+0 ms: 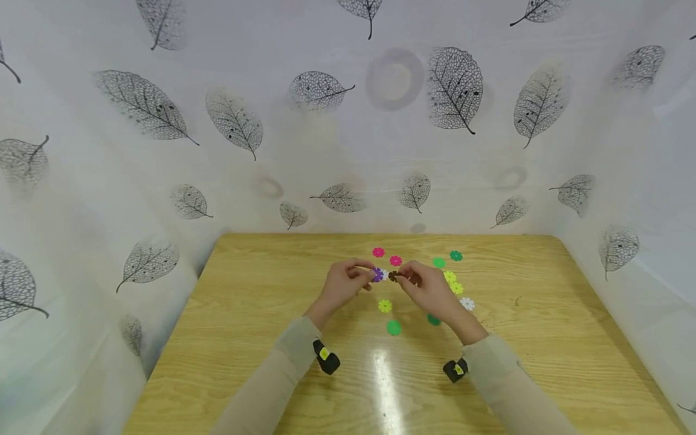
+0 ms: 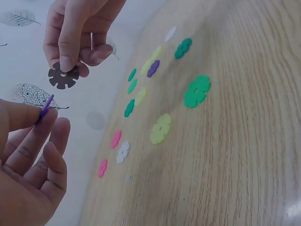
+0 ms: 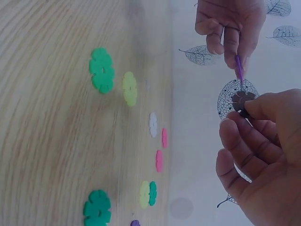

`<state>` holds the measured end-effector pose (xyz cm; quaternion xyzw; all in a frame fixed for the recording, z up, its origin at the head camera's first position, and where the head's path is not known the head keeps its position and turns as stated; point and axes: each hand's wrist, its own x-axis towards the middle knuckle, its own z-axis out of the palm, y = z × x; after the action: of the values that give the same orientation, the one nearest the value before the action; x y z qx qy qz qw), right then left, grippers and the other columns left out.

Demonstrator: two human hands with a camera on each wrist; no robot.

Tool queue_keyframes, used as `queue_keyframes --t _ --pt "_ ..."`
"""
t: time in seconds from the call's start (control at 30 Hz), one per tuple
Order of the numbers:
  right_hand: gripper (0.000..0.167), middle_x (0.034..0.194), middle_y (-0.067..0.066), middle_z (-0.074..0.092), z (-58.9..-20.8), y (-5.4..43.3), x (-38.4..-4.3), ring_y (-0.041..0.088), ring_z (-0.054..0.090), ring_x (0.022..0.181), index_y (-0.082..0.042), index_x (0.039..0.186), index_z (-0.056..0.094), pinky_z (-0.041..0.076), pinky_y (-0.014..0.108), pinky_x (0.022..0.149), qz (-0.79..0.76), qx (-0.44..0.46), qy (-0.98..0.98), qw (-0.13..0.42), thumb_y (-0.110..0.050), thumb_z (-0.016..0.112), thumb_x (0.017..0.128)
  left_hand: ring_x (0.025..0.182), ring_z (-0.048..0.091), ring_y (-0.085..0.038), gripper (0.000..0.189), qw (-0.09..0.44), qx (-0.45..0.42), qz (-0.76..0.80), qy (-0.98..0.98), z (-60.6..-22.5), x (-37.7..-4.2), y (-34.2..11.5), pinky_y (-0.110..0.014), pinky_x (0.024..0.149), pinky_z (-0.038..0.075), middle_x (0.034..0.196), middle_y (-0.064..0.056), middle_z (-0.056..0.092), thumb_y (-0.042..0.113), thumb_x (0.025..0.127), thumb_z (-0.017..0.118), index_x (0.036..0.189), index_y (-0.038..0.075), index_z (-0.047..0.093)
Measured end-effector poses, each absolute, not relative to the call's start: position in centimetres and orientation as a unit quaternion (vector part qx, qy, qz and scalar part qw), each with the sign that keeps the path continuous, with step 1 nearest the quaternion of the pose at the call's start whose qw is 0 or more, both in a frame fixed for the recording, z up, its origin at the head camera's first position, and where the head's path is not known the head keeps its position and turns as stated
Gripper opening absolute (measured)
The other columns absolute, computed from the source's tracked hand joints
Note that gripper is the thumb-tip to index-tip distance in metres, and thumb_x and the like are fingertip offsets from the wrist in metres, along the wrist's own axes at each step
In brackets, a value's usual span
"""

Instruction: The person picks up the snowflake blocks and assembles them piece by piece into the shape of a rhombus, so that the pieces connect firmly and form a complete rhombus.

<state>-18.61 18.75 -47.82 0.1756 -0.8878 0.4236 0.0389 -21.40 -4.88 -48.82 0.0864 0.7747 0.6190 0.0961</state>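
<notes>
Between thumb and fingertips, my left hand [image 1: 345, 281] pinches a purple flower-shaped notched disc [image 1: 377, 275], seen edge-on in the left wrist view. My right hand [image 1: 429, 289] pinches a dark brown notched disc [image 2: 63, 76] of the same kind. Both discs are held up above the table, close together with their edges facing. In the right wrist view the purple edge meets or overlaps the brown disc's rim; whether they are joined I cannot tell. Behind them on the table lies a white disc [image 2: 123, 152], partly hidden in the head view.
Loose discs lie around the hands on the wooden table [image 1: 261, 362]: pink [image 1: 378, 252], yellow [image 1: 385, 306], light green [image 1: 394, 328], dark green [image 1: 456, 256], white [image 1: 467, 304] and purple [image 2: 153, 68]. A leaf-printed white curtain [image 1: 326, 151] hangs around the back and sides.
</notes>
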Motion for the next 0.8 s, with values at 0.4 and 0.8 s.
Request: queue_keyframes --t 0.4,0.8 --pt "0.008 0.088 0.002 0.074 -47.0 17.9 -18.7 0.009 0.058 0.069 -0.010 0.107 0.074 0.048 0.023 0.054 0.420 0.186 -0.887 0.052 -0.016 0.070 0.103 0.076 0.077 -0.021 0.019 0.094 0.060 0.646 0.755 -48.1 -21.4 -4.8 -0.021 0.056 0.047 0.088 -0.010 0.081 0.016 0.100 0.074 0.117 0.009 0.077" --pt "0.010 0.091 0.003 0.075 -46.6 17.3 -18.8 0.007 0.060 0.072 -0.008 0.109 0.075 0.051 0.023 0.057 0.411 0.206 -0.885 0.076 -0.013 0.070 0.103 0.084 0.079 -0.033 0.019 0.087 0.069 0.650 0.752 -47.4 -20.9 -4.5 -0.024 0.062 0.053 0.097 -0.023 0.080 0.016 0.099 0.073 0.116 0.006 0.077"
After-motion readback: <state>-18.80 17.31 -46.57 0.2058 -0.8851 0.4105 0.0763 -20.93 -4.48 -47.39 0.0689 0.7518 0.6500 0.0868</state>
